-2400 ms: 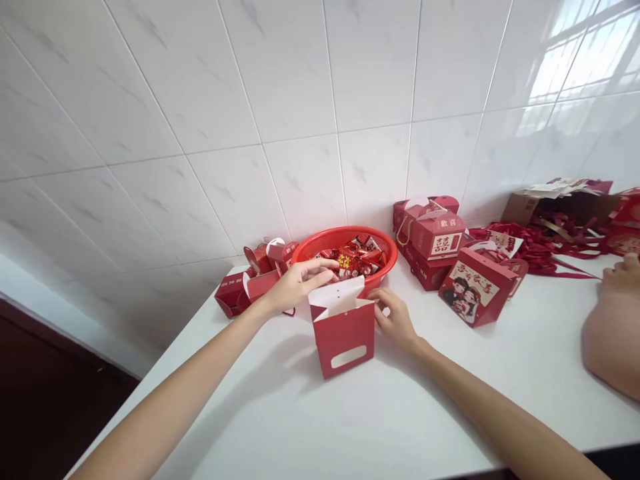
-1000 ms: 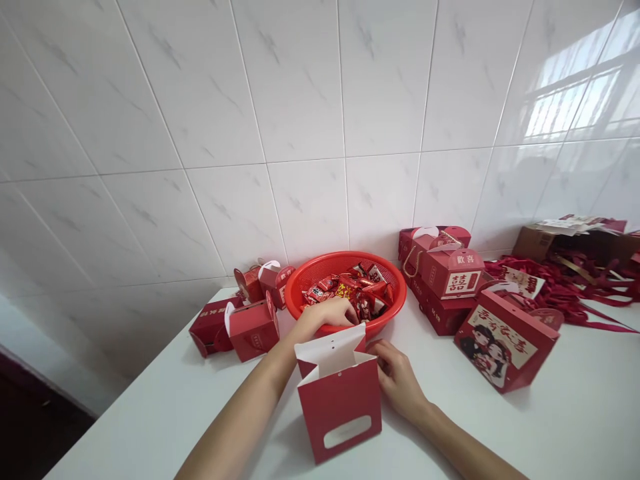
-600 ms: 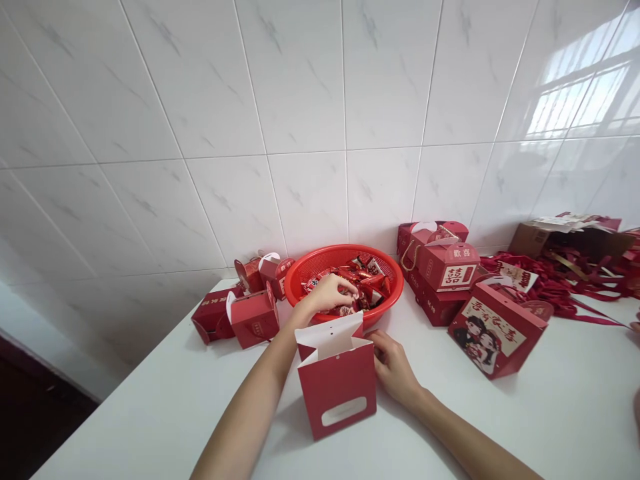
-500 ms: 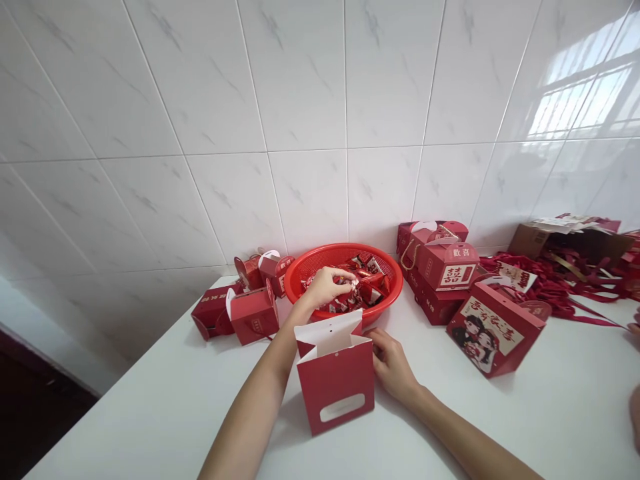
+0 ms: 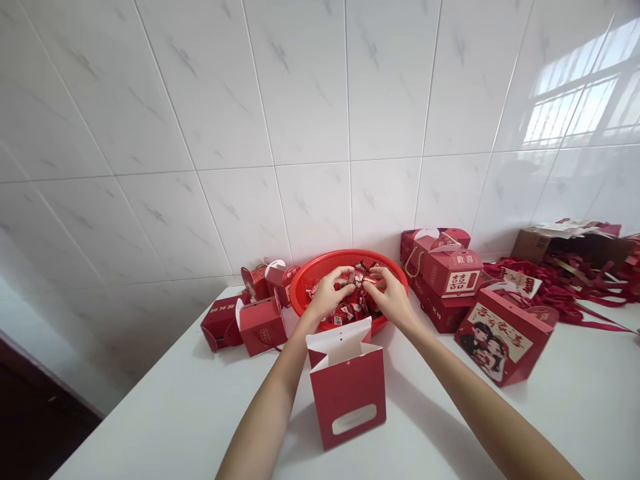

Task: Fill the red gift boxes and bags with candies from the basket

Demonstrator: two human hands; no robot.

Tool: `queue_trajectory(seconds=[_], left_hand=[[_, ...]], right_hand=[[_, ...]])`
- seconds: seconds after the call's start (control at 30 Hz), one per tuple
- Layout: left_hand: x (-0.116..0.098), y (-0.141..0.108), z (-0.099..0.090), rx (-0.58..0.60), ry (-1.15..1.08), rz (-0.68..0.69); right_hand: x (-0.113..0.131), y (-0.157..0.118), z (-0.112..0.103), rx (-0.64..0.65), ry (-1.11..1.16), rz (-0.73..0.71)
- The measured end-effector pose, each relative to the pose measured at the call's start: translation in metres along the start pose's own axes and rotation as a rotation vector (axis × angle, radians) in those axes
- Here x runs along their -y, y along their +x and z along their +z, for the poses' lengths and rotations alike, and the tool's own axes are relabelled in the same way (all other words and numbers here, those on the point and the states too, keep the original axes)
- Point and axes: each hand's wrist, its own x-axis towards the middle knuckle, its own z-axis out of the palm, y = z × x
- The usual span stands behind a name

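Over the red plastic basket, my left hand and my right hand are close together. Each is closed, thumb against fingers, on wrapped candy; whether they share one piece or hold separate ones I cannot tell. More red-wrapped candies lie in the basket below the hands. In front of it, between my forearms, stands a red paper gift box with its top open and a window low on its front. Neither hand touches this box.
Several closed red gift boxes stand left of the basket. Others are stacked at its right, near a box with a couple's picture. Dark red ribbons and a cardboard carton lie farther right. A tiled wall rises behind.
My right hand has left the side of the open gift box and moved up over the basket beside my left hand. The view has shifted slightly.
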Motion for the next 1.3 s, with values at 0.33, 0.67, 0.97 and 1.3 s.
queue_trajectory(seconds=[0.33,0.67,0.97,1.3], left_hand=[[0.005,0.008,0.011,0.523,0.396,-0.249],[-0.004,0.005,0.015,0.581,0.457,-0.294],[-0.003,0.003,0.016,0.604,0.378,-0.284],[0.007,0.008,0.015,0.242,0.502,-0.149]], right_hand=[[-0.027,0.053,0.012,0.145,0.225,0.232],[-0.03,0.048,0.009,0.061,0.299,0.261],[-0.03,0.036,0.007,0.009,0.366,0.242],[-0.023,0.029,0.002,-0.028,0.431,0.27]])
